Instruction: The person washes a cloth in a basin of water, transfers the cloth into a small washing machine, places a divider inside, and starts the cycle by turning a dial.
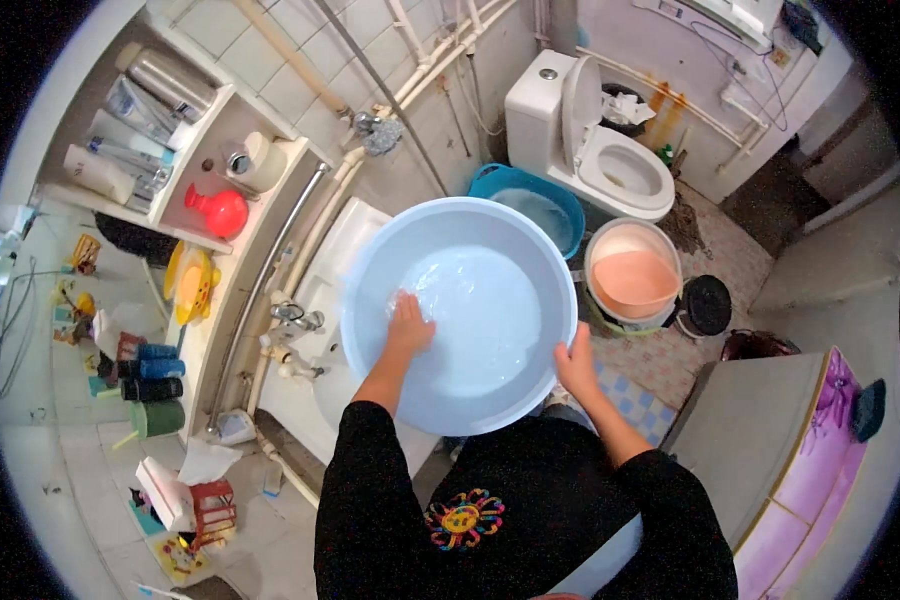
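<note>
Filling the middle of the view, the pale blue basin (552, 310) lies straight ahead of the person, between the two hands; it is round, so no long axis favours either side. Left of it and partly beneath it in view is the sink (355, 225), though whether the basin rests there I cannot tell. Beyond stands the toilet (545, 115), lid up, with the blue tub (488, 178) in front of it and the bucket (625, 237) just right of the tub. Both hands are already at the basin, so neither is the nearer one; what matters is inside against outside. The left hand (410, 325) reaches over the near left rim, open and nearly flat, fingers stretched toward rippling water (480, 310), with nothing visible in its hold. The right hand (576, 362) has the rim at the lower right, partly curled around it; how tightly its fingers close underneath is hidden. Smallest are the taps (298, 316), just left of the basin.
</note>
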Tool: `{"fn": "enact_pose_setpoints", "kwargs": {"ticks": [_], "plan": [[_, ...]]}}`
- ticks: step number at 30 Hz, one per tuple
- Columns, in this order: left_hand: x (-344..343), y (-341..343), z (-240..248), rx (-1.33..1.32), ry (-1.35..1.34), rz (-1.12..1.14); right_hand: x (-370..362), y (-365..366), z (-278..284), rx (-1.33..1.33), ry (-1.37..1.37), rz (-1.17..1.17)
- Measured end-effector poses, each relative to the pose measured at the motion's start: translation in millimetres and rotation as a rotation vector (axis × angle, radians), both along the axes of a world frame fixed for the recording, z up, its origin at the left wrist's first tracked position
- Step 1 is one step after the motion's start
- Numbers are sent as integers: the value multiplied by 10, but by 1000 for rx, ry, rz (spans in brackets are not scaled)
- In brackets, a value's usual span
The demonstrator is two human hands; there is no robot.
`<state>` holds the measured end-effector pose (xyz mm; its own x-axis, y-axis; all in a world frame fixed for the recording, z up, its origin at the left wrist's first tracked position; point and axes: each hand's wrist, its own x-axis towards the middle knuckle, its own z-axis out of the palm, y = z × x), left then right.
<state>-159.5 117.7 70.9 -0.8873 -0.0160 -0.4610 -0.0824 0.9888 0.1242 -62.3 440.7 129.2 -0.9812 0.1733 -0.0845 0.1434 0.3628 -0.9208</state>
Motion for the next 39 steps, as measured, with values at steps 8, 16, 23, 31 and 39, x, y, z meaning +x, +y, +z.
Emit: {"fn": "enact_pose_setpoints", "kwargs": {"ticks": [8, 16, 23, 31, 39], "plan": [[896, 407, 414, -257, -705, -432, -7, 52, -35, -43, 15, 0], [767, 307, 1002, -551, -523, -463, -15, 94, -44, 6, 46, 28], [90, -351, 337, -632, 62, -666, -20, 49, 8, 32, 8, 32], [213, -74, 446, -499, 95, -481, 22, -20, -51, -20, 18, -71], [985, 861, 903, 512, -850, -411, 42, 8, -74, -4, 47, -61]]}}
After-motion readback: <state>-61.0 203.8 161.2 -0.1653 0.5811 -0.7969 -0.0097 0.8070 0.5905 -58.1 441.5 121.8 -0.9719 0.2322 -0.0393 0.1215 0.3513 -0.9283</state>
